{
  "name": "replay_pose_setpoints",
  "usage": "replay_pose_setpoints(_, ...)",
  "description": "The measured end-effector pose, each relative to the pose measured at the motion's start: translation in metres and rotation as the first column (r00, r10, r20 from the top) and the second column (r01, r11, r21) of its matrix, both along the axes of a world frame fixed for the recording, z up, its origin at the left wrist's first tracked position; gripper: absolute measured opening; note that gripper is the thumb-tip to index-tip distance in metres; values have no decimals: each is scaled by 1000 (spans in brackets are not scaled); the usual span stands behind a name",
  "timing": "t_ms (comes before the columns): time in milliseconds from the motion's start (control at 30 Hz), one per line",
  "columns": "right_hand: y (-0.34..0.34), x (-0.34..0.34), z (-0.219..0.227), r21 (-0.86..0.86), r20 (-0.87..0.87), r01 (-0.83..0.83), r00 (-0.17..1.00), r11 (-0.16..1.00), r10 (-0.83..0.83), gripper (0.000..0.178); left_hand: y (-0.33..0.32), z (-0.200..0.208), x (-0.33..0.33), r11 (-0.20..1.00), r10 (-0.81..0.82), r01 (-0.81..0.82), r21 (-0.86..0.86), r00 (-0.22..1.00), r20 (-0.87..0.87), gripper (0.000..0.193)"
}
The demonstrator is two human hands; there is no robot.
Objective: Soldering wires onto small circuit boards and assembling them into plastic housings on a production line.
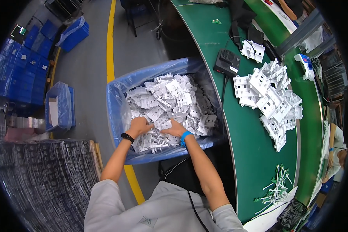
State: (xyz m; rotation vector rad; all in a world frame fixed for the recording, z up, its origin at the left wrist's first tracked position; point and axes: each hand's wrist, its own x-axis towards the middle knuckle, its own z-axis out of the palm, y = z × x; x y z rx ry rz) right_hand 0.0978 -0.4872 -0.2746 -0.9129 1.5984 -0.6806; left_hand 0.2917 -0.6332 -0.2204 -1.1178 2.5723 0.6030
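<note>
Both my hands reach down into a large blue bin (116,101) lined with clear film. Heaped inside it are many white plastic housings (152,89), box-like with holes and tabs. My left hand (139,125), with a black wristband, presses into the near left of the heap. Its fingers curl downward, their tips partly hidden among the parts. Close by on the right is my right hand (174,128), a blue band at its wrist. Its thumb and fingers close around a white plastic housing (166,124) on top of the heap.
Right of the bin runs a green workbench (243,154) with a pile of white housings (272,96), a black boxy device (227,62) and thin white-and-green cables (276,187). Stacked blue crates (19,77) and film-wrapped stacks (46,174) stand left. Another person (336,143) is at far right.
</note>
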Motion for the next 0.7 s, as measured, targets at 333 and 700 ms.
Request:
replay_pose_setpoints(333,1,-4,35,84,28,-210,978,974,208,127,10,-32,14,986,115,-90,140,977,-180,43)
replay_pose_setpoints(700,9,7,36,56,-235,-309,920,949,314,107,15,-10,15,994,109,-105,30,974,-197,47)
